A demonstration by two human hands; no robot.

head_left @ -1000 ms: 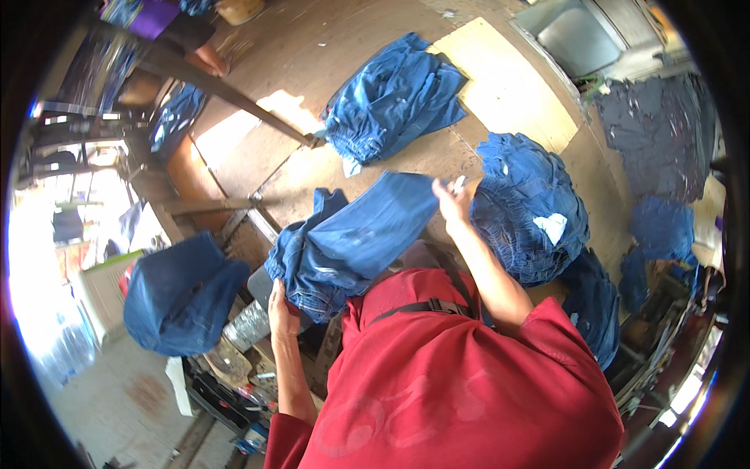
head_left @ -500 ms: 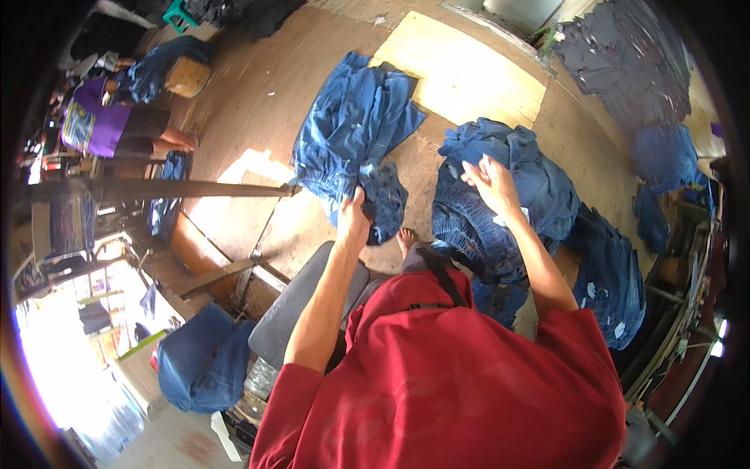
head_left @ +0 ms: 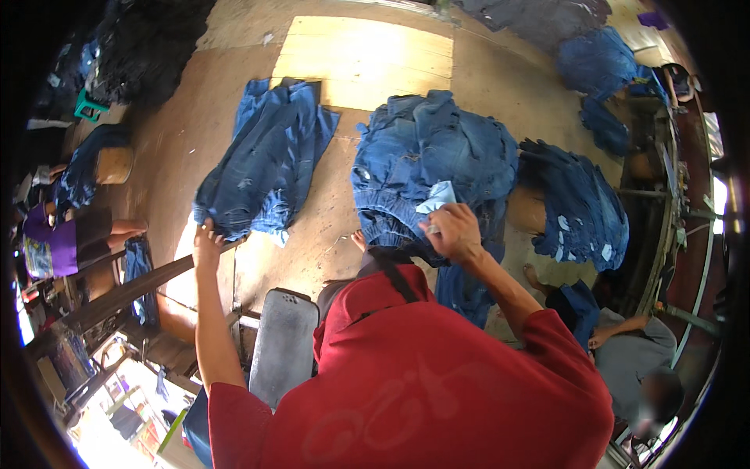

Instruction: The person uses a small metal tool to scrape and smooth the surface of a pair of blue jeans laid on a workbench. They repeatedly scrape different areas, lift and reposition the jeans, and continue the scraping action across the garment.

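Observation:
On the floor to the left lies a flat stack of blue jeans (head_left: pixel 262 160), its waistband end toward me. My left hand (head_left: pixel 206 248) is closed on the near left corner of that waistband end. Just right of the middle, a bulky heap of blue jeans (head_left: pixel 437 144) shows gathered elastic waistbands at its near side. Over this heap's near edge is my right hand (head_left: pixel 455 234), fingers curled together around something small and pale that I cannot make out. A light blue cloth piece (head_left: pixel 437 197) lies on the heap beside those fingers.
Farther right is another denim pile (head_left: pixel 582 207), with a seated person in grey (head_left: pixel 637 352) below it. A wooden beam (head_left: pixel 148 281) slants in from the left near my left arm. A grey padded seat (head_left: pixel 283 344) stands beside me. A person in purple (head_left: pixel 58 242) works far left.
My view has turned. My left hand has moved left with the jeans' waistband end, and the stack looks straighter. My right hand has come down toward the heap's near edge, its fingers more curled.

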